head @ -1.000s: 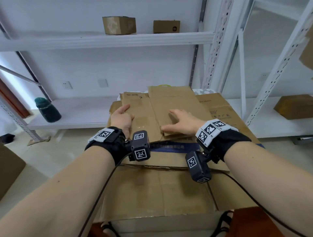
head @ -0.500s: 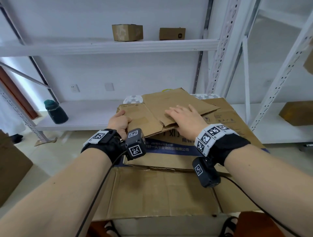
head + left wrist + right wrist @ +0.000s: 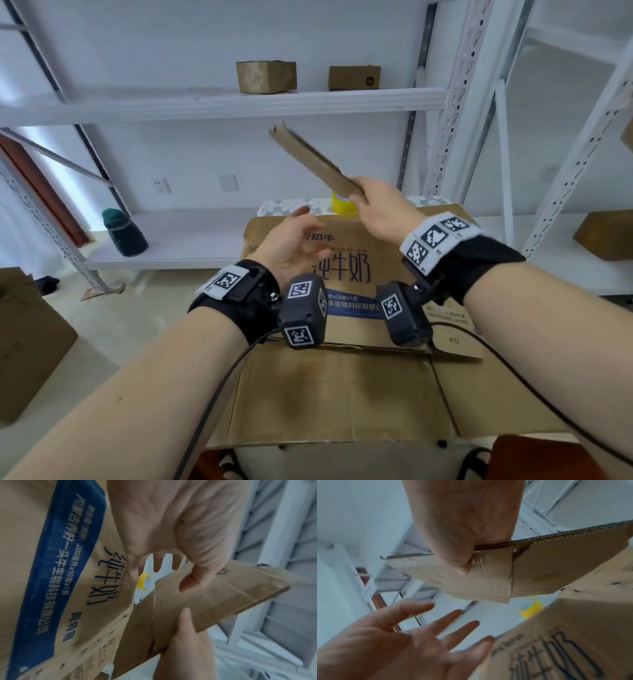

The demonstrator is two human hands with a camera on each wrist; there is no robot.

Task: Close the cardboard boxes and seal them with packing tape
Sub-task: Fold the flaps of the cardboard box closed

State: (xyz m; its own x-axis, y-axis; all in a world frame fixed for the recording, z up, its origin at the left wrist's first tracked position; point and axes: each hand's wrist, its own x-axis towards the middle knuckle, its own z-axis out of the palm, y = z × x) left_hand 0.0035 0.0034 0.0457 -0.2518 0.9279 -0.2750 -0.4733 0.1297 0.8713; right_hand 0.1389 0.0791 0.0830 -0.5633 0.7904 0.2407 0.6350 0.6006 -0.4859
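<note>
My right hand (image 3: 363,198) grips one end of a small flattened cardboard box (image 3: 308,159) and holds it tilted in the air, edge-on in the head view. The right wrist view shows the thumb (image 3: 462,566) curled over the flat box (image 3: 488,580). My left hand (image 3: 298,226) hovers below with fingers spread, holding nothing; in the right wrist view the left hand (image 3: 428,628) is apart from the box. Under both hands lies a flattened printed carton (image 3: 346,270) on plain flat cardboard (image 3: 329,394). A yellow tape roll (image 3: 337,205) stands behind the carton.
White racking (image 3: 459,102) surrounds the spot. Two small boxes (image 3: 265,77) sit on the upper shelf, and a dark green bottle (image 3: 124,234) stands on the lower shelf at left. Another box (image 3: 606,233) rests at right, and a large carton (image 3: 27,342) stands on the floor at left.
My right hand has lifted the small flat box off the stack and up into the air. My left hand has let go of its edge and opened. The tape roll has come into view.
</note>
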